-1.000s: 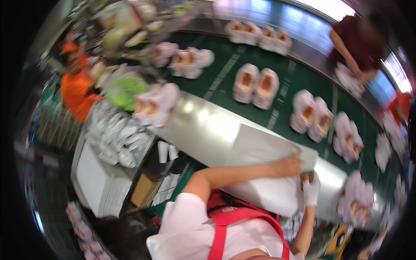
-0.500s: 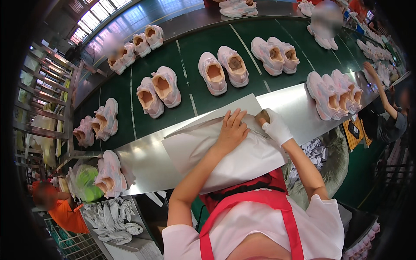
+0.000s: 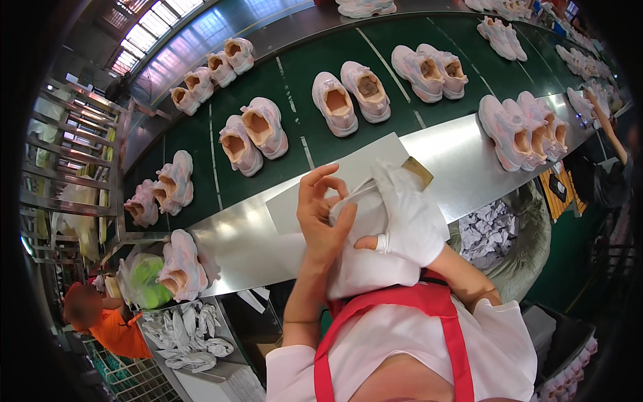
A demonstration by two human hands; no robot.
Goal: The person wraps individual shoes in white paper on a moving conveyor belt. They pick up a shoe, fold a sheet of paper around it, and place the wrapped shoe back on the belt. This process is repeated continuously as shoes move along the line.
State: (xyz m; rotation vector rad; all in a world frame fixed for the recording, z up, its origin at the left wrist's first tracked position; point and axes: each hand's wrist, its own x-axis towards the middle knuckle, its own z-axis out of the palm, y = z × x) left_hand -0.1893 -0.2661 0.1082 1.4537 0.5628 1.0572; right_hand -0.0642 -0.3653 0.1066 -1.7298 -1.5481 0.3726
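In front of my body a loose bundle of thin white paper [image 3: 365,271] is bunched up above the steel ledge. My left hand [image 3: 325,218] has its fingers curled, with a paper edge pinched by the thumb. My right hand [image 3: 395,234] wears a white covering and grips the paper from the other side; its bare thumb shows while the other fingers are hidden. Beyond it a small brown flat piece [image 3: 420,171] sticks out; I cannot tell what it is. Flat white sheets [image 3: 288,208] lie beneath on the steel ledge [image 3: 234,258].
Pairs of pale pink sneakers [image 3: 335,100] stand on the green conveyor belt [image 3: 295,80]. More sneakers [image 3: 522,130] sit on the ledge at right, others [image 3: 181,264] at left. A bag of crumpled paper [image 3: 492,231] and a bin of paper twists [image 3: 184,335] flank me. Co-workers are at both sides.
The sheet that lay spread under both hands is now gathered up. My left hand has moved left and curled round its edge. My right hand has drawn nearer my body.
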